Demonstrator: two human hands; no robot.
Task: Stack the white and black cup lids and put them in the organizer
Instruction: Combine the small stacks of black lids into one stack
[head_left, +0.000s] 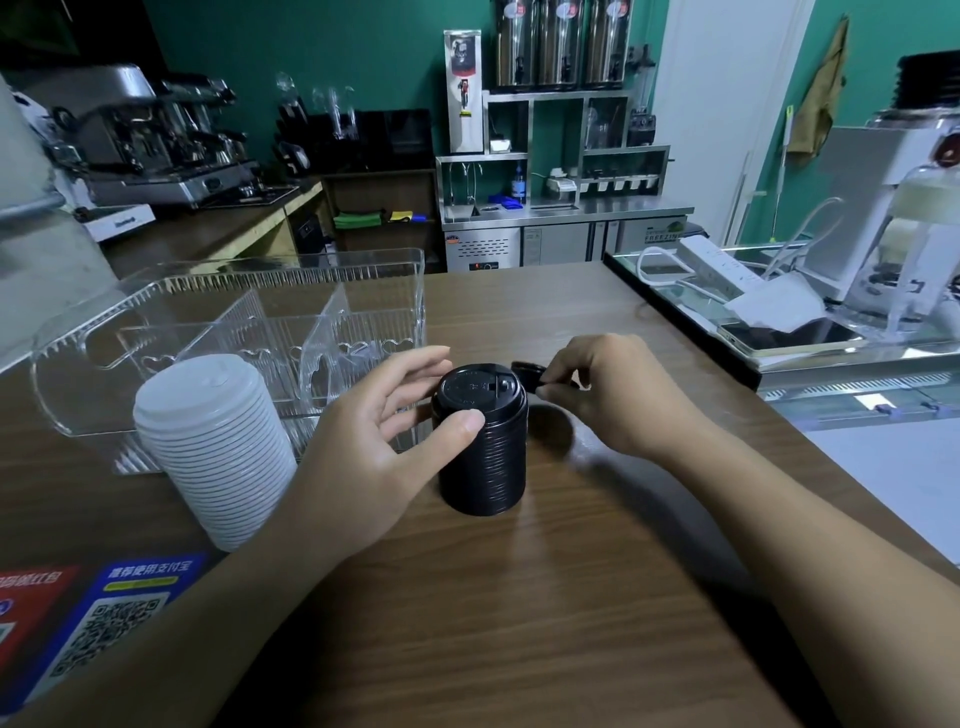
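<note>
Black lid stack (480, 447) is steadied by the left hand (374, 447), right hand (618, 395) pinching one more black lid (530, 375) just beside it, probably capping next.

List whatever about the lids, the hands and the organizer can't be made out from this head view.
- Far side of the black lid stack: turned away, partly behind the left hand.
- Black lid pinched by the right hand: mostly covered by its fingers.
- White lid stack count: ridges too fine.
- Organizer floor: the white stack hides its front left corner.
</note>
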